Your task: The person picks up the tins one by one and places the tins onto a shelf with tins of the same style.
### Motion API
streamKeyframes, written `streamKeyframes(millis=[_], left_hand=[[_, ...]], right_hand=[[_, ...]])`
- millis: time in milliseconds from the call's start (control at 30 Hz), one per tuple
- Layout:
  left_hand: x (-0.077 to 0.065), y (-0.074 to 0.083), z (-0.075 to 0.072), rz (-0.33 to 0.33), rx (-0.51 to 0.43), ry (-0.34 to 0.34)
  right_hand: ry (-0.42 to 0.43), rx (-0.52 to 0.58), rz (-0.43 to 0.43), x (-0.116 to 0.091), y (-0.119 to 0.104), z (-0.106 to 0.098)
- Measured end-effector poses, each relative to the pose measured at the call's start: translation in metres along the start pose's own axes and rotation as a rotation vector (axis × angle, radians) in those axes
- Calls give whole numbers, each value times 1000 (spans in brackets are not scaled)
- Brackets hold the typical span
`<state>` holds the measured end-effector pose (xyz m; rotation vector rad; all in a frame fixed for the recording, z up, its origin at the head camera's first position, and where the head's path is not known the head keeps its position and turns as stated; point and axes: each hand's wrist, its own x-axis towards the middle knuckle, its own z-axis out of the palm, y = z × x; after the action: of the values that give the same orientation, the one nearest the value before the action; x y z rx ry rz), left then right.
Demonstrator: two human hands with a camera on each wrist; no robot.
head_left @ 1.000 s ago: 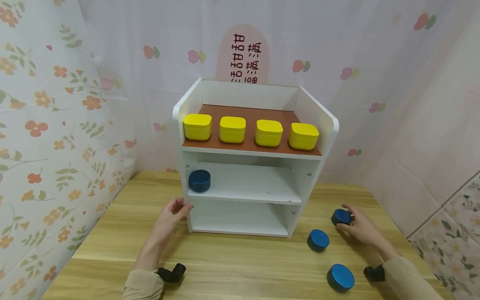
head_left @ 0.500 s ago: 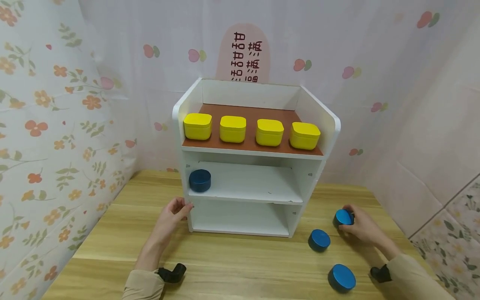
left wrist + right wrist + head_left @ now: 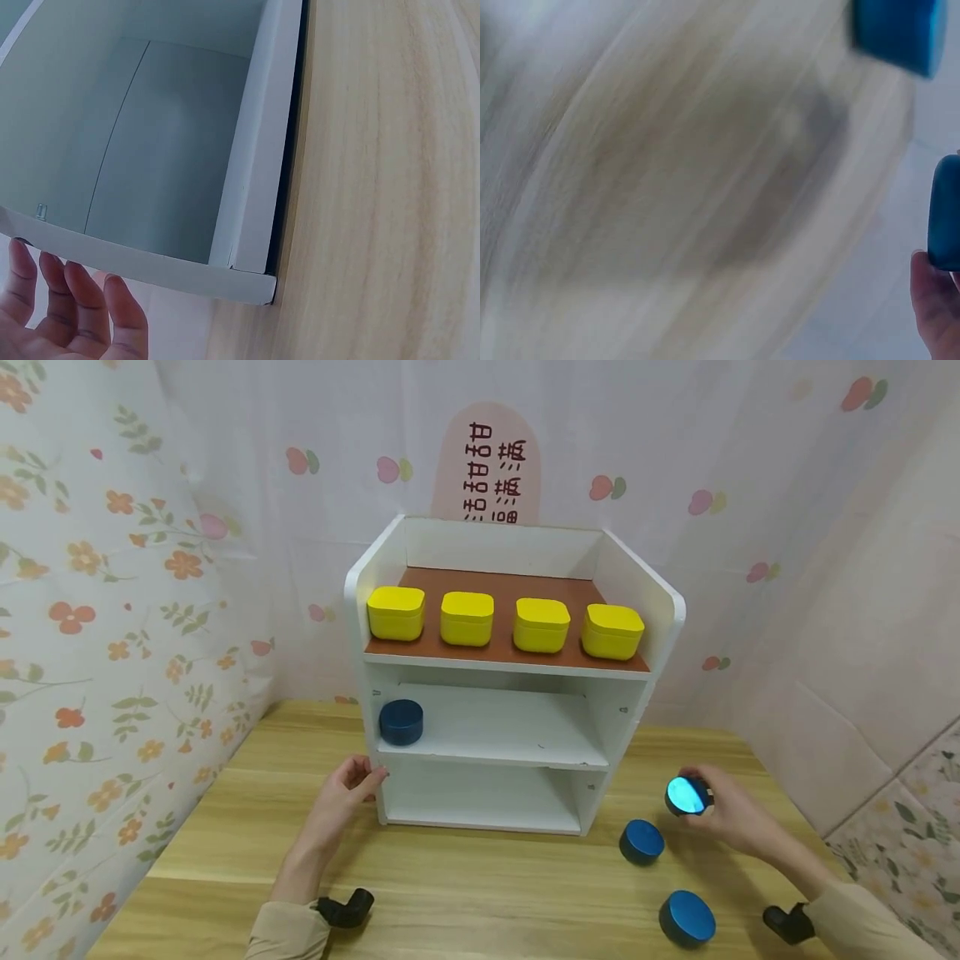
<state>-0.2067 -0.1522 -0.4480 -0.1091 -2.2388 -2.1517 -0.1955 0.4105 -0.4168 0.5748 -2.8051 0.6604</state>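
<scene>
My left hand [image 3: 347, 789] touches the left side panel of the white shelf unit [image 3: 480, 827], its fingertips [image 3: 120, 289] against the outer face near the front edge. At the right, my right hand [image 3: 731, 810] pinches a round blue tin [image 3: 686, 796] between thumb and fingers. Its lid is tilted and shines brightly; a shadow lies on the table below. In the right wrist view only part of this tin [image 3: 946, 214] and a fingertip show. Two more blue tins, a nearer one [image 3: 687, 918] and a farther one [image 3: 641, 842], stand on the table beside that hand.
One blue tin [image 3: 401, 722] stands at the left end of the middle shelf. Several yellow lidded boxes [image 3: 467, 620] line the front of the brown top board. The wooden table [image 3: 480, 902] spreads before the unit, with patterned curtains [image 3: 112, 568] behind and beside it.
My right hand has drawn slightly right and tipped the blue tin, so its lid now catches the light. The left hand stays at the shelf unit's side.
</scene>
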Motion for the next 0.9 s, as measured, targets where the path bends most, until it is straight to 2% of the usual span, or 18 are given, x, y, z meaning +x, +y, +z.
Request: streamKeyframes(millis=[467,733,900], left_hand=[[0,-1,2,-11,-6,0],[0,0,4,-24,-8,-2],[-1,1,3,-19,-14,6]], right_hand=[[-8,-27,-224,7,-84,-16],[-47,23,-288,12,-122,-6],[-84,71,-340,23,-145,1]])
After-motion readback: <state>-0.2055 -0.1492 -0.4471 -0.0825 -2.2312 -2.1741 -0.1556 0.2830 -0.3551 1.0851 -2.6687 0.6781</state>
